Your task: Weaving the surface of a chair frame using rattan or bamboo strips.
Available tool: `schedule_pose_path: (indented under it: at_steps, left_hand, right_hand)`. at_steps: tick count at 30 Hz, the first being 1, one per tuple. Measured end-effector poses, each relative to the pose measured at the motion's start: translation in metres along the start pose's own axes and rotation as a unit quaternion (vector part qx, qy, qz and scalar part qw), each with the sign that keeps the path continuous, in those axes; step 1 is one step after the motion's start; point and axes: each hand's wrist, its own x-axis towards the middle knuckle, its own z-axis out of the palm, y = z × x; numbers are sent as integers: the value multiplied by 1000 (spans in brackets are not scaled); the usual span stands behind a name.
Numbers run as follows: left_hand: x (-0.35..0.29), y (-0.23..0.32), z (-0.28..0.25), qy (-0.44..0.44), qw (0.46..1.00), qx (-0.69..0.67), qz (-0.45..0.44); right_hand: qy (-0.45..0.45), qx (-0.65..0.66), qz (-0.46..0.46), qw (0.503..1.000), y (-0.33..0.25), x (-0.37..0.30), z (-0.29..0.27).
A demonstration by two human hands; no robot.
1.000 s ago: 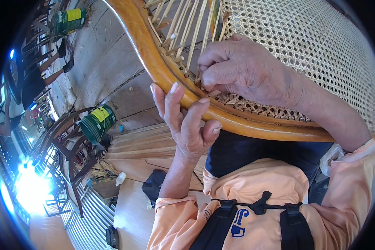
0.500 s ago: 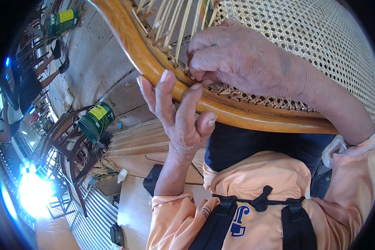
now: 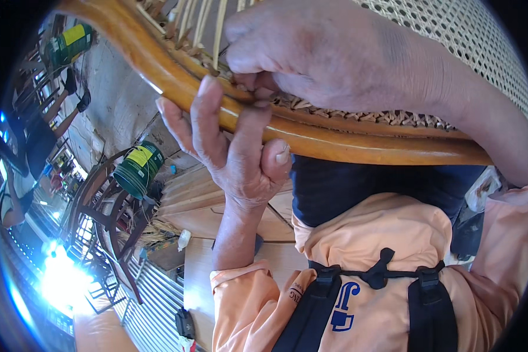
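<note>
A curved, varnished wooden frame [image 3: 358, 145] crosses in front of me, edged inside with a band of woven cane. Past it spreads an open-mesh cane panel [image 3: 487, 70]. Loose pale cane strands [image 3: 202, 26] rise from the frame's inner edge at the upper left. My right hand [image 3: 328, 56] is closed in a pinch at that inner edge; whatever its fingertips grip is hidden. Against the wood, my left hand [image 3: 234, 155] has its fingers spread, with the thumb apart below the frame. Its index fingertip lies close beside the right hand's pinch.
Left of the frame, a green bucket [image 3: 138, 170] sits by a dark wooden chair frame [image 3: 105, 217], with loose fibres [image 3: 152, 234] below. Another green bucket [image 3: 70, 44] and a person [image 3: 35, 132] are farther left. Wooden boards [image 3: 199, 205] lie behind my left wrist.
The frame, the cane panel and both hands appear higher and farther left in the picture. My right hand looks larger and still pinches at the inner edge; my left fingers stay on the wood.
</note>
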Motion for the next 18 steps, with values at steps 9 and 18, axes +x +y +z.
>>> schedule_pose_path:
  at_steps: [9,18]
  left_hand:
    - [-2,-1,0,2,1000,4,-6]
    - [-1,2,3,13,1000,12,-19]
  right_hand:
    - [44,97,55,993,-8,1,-3]
    - [54,131,70,987,-8,3,-3]
